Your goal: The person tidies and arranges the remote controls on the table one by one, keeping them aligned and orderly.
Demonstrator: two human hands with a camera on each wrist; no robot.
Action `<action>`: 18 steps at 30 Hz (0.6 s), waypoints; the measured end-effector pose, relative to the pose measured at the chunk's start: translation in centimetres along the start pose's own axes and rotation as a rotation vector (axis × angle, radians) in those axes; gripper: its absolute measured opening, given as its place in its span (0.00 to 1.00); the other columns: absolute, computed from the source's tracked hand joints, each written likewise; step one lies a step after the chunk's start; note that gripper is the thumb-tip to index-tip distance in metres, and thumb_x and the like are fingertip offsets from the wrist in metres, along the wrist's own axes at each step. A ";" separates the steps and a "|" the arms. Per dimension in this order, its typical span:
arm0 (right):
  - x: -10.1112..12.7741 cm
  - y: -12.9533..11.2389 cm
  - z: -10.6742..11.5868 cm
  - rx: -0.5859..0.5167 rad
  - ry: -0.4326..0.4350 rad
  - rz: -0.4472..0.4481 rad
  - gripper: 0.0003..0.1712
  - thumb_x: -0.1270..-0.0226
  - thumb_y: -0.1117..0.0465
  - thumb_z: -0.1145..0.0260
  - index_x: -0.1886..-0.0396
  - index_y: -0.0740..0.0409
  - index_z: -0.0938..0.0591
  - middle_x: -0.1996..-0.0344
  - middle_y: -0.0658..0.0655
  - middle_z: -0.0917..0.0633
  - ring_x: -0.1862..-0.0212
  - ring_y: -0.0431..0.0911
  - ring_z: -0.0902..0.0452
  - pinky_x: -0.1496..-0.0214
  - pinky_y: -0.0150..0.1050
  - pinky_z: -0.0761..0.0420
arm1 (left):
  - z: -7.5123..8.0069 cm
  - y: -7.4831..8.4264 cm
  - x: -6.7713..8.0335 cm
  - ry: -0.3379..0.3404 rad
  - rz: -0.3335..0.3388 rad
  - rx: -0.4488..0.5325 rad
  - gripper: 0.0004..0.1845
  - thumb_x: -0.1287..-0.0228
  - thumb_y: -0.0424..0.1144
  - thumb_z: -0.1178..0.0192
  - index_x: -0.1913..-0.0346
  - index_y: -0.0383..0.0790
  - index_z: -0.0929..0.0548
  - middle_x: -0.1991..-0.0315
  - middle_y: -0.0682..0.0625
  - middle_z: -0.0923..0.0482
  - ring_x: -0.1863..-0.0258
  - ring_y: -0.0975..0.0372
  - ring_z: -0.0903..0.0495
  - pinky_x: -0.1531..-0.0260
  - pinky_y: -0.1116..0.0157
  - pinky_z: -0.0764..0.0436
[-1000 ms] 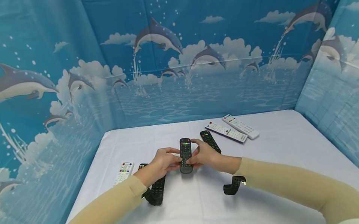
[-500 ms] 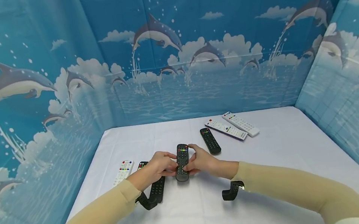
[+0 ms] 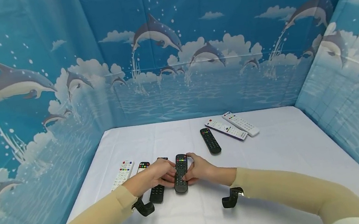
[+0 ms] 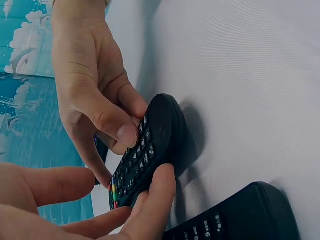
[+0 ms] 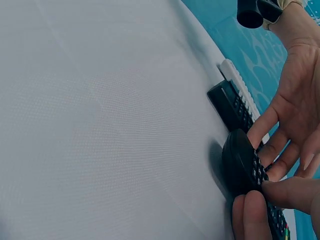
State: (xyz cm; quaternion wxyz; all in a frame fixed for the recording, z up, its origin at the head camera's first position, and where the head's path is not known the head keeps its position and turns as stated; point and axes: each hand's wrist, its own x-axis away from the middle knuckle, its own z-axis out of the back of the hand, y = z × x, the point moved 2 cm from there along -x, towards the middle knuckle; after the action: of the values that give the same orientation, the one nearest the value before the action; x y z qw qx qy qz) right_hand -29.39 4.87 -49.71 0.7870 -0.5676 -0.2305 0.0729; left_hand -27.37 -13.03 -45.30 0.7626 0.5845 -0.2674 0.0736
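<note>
In the head view, a black remote control (image 3: 181, 168) is tilted close over the white cloth, its coloured buttons toward the far side. My right hand (image 3: 203, 170) grips its right side, the thumb pressed on the keys and fingers along the edge. From the other side, my left hand (image 3: 161, 172) touches the remote with its fingers, and the left wrist view has the left thumb (image 4: 62, 185) lifted off it. Just left lies another black remote (image 3: 157, 193), partly hidden under the left hand. A remote top with coloured buttons (image 3: 143, 165) shows beyond the left wrist.
A white remote (image 3: 122, 175) lies at the left. Right of the hands is a black remote (image 3: 210, 140), with two white remotes (image 3: 226, 129) (image 3: 241, 124) behind it. A dolphin-print curtain (image 3: 176, 89) surrounds the table (image 3: 272, 145) at the back and sides.
Both hands have brought the black remote down toward me and slightly left, beside the other black one. The left thumb has come off it, while the right hand keeps its grip.
</note>
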 end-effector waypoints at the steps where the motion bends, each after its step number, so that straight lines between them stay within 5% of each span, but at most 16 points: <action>1: 0.1 0.0 -0.1 0.011 0.001 -0.006 0.62 0.52 0.74 0.22 0.20 0.61 0.49 0.67 0.62 0.17 0.73 0.49 0.15 0.67 0.41 0.13 | 0.0 -0.1 0.0 -0.005 -0.002 -0.002 0.25 0.33 0.28 0.44 0.34 0.26 0.28 0.57 0.33 0.23 0.62 0.47 0.19 0.60 0.52 0.13; 18: 0.2 0.0 -0.2 0.062 -0.015 0.002 0.61 0.50 0.73 0.22 0.20 0.62 0.49 0.69 0.61 0.16 0.76 0.47 0.16 0.70 0.38 0.14 | -0.3 0.3 0.9 -0.004 -0.032 -0.046 0.25 0.34 0.30 0.42 0.36 0.22 0.28 0.54 0.33 0.25 0.60 0.46 0.19 0.60 0.53 0.13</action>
State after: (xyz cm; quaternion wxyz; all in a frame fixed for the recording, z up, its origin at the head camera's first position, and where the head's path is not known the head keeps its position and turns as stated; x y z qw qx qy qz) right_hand -29.12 4.82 -49.72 0.8023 -0.5429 -0.2333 0.0852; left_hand -26.68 -12.86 -44.68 0.7764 0.5709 -0.2613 0.0541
